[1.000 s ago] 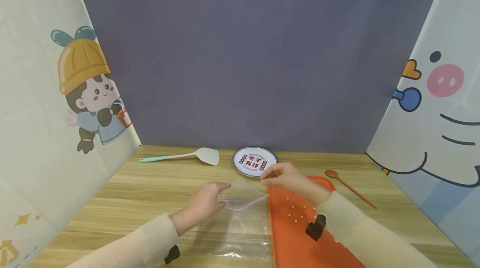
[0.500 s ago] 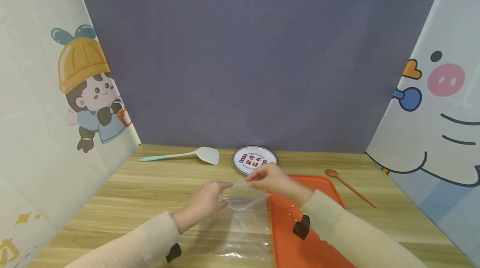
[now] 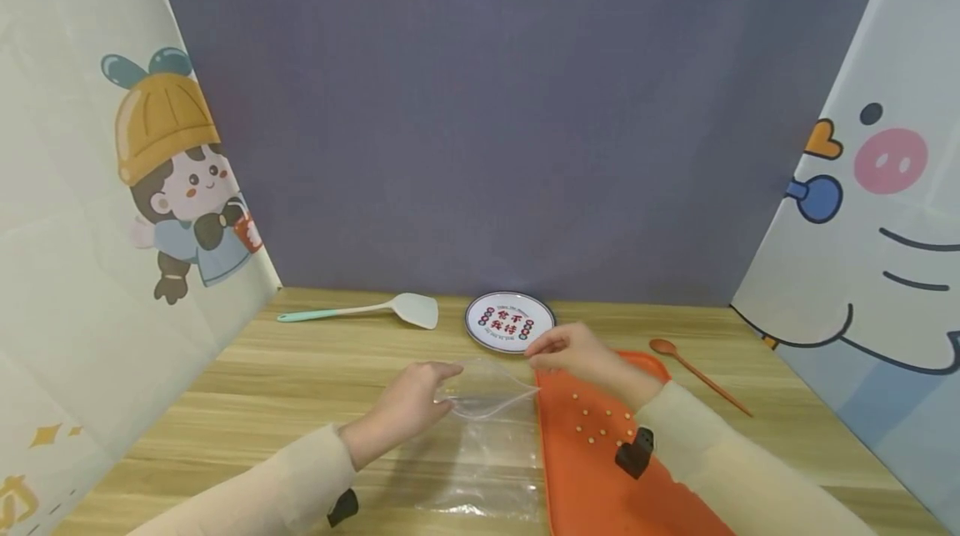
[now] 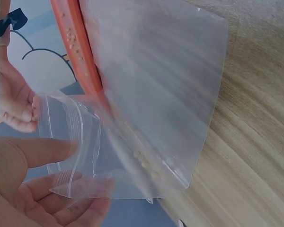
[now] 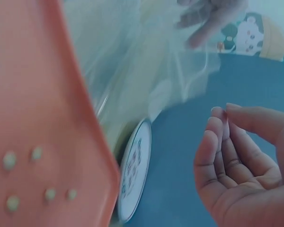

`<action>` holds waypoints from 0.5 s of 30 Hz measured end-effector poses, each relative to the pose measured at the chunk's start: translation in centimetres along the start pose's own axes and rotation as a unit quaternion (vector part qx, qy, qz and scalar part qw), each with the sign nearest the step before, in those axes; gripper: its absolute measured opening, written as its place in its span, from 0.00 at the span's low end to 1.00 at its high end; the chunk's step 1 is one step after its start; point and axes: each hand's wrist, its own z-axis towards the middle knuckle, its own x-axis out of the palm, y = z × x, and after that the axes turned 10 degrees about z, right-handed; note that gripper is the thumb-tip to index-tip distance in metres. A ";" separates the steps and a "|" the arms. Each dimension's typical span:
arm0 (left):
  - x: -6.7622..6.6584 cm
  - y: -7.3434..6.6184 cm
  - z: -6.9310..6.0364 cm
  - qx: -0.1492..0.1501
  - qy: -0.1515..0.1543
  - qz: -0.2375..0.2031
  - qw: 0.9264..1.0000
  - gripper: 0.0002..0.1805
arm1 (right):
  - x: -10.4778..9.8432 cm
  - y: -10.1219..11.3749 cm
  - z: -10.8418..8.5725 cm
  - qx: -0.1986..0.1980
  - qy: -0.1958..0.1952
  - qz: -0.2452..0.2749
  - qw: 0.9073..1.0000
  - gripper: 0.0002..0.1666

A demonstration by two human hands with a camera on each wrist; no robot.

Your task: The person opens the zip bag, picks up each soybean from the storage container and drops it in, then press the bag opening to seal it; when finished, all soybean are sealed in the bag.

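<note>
My left hand (image 3: 401, 407) grips the rim of a clear zip-lock bag (image 3: 491, 457), thumb on one side and fingers on the other. The mouth gapes toward the right. Several pale beans (image 4: 149, 165) show through the plastic in the left wrist view. My right hand (image 3: 573, 357) hovers over the far left corner of the orange tray (image 3: 615, 494), apart from the bag. Its thumb and index tips meet in the right wrist view (image 5: 241, 161), with nothing visible between them. On the tray lie several more loose beans (image 3: 592, 440).
A white plate (image 3: 510, 344) with red characters stands behind the bag. At the back left lies a spatula (image 3: 415, 311) with a mint handle. Right of the tray is a wooden spoon (image 3: 712, 384). Walls close off the back and both sides of the wooden table (image 3: 247, 403).
My right hand went left over the bag's mouth, then came back right to the tray's corner. My left hand has stayed on the bag, which sits in nearly the same place.
</note>
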 end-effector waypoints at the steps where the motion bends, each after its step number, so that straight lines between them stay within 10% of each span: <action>1: 0.0 0.0 0.0 0.003 -0.001 0.001 1.000 0.26 | -0.5 -0.3 -0.1 0.001 0.001 -0.003 1.000 0.14; 15: -0.3 -0.4 0.0 0.002 0.006 0.004 1.000 0.27 | -4.4 -5.9 -1.3 0.072 0.018 -0.047 0.996 0.14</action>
